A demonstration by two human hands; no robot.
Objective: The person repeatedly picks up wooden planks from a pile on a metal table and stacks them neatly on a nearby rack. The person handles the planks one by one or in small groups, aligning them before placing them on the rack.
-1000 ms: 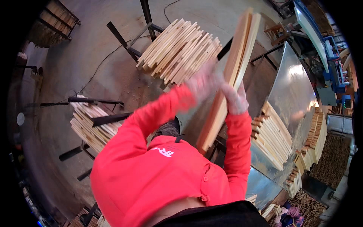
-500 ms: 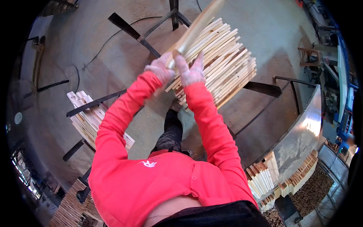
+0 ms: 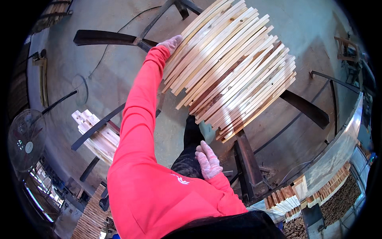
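Observation:
A broad row of pale wooden strips [image 3: 227, 67] lies side by side on dark metal supports in front of me, with uneven ends. My left hand [image 3: 171, 44], in a pinkish-white glove, reaches out to the left side of this row. Its outstretched fingers touch the outermost strip, and part of the hand is hidden by its own angle. Close to my body, below the near ends of the strips, my right hand [image 3: 208, 160] is held with its fingers extended. It wears the same kind of glove and holds nothing.
Dark metal arms [image 3: 104, 38] stick out around the row. A smaller stack of boards [image 3: 97, 135] rests on a bar at the left, near a standing fan [image 3: 28, 141]. At the lower right, more wood pieces [image 3: 282, 203] stand beside a curved metal sheet [image 3: 336, 159]. A cable [image 3: 104, 53] crosses the floor.
Both hands held a long raised strip before; it is no longer lifted. My left hand is now at the row's left edge. My right hand has drawn back toward my body.

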